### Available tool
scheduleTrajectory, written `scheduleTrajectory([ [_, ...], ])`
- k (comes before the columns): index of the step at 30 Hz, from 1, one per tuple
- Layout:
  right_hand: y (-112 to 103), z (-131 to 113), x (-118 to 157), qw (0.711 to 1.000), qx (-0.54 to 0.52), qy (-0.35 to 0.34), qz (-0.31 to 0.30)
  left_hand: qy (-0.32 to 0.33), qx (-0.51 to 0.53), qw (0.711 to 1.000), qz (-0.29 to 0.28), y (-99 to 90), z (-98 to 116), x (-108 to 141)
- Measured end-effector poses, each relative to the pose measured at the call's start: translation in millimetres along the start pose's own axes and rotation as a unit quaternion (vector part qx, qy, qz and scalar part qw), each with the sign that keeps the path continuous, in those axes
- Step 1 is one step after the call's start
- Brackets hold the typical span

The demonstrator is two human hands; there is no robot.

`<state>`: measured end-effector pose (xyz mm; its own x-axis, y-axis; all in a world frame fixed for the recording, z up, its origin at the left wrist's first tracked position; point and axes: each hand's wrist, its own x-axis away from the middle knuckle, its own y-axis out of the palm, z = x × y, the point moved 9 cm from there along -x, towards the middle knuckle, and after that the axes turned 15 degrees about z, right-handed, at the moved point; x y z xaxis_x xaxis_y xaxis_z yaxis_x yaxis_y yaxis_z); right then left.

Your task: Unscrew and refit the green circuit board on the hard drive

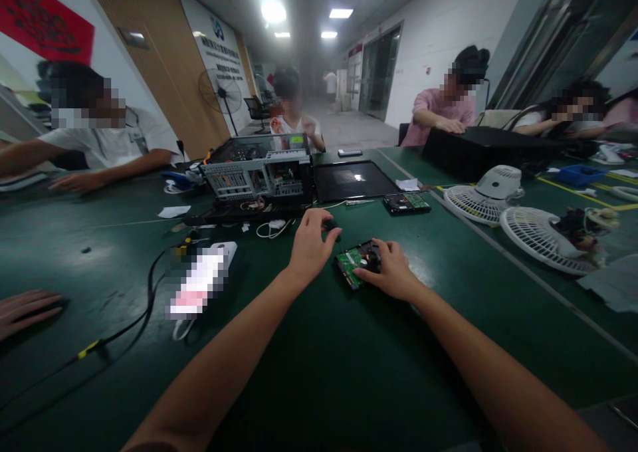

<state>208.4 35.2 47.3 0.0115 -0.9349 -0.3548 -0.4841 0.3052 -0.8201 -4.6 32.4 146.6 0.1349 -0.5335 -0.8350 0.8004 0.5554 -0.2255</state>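
A hard drive (350,260) with a green circuit board facing up is on the green table, tilted a little. My right hand (391,269) grips it, thumb across the board and fingers at its far edge. Just to the left, my left hand (313,242) is closed around a small screwdriver (333,228). Its dark handle shows between thumb and fingers, and the thin shaft points down toward the drive's left edge. Whether the tip touches a screw is too small to tell. A second hard drive (407,203) lies farther back on the right.
An opened computer case (259,176) stands beyond my left hand, beside a black side panel (356,179). A phone (202,282) and a black cable (149,299) lie left. White fan parts (541,236) sit right. Another person's hand (30,311) rests at the left edge; several people sit around.
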Motion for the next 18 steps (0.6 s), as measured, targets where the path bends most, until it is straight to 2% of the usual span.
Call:
scheduleTrajectory([
  [8,1.4,1.1,0.2,1.000,-0.003,-0.007,0.017,-0.042,0.045,0.998,-0.032,7.3,-4.9,2.6],
  [13,2.1,2.4,-0.9,0.999,-0.010,-0.022,0.032,-0.077,0.063,0.995,-0.030,7.6,-7.8,3.3],
  [18,1.0,4.9,-2.6,0.998,-0.019,-0.012,0.055,-0.085,0.065,0.994,-0.033,7.3,-8.9,3.3],
])
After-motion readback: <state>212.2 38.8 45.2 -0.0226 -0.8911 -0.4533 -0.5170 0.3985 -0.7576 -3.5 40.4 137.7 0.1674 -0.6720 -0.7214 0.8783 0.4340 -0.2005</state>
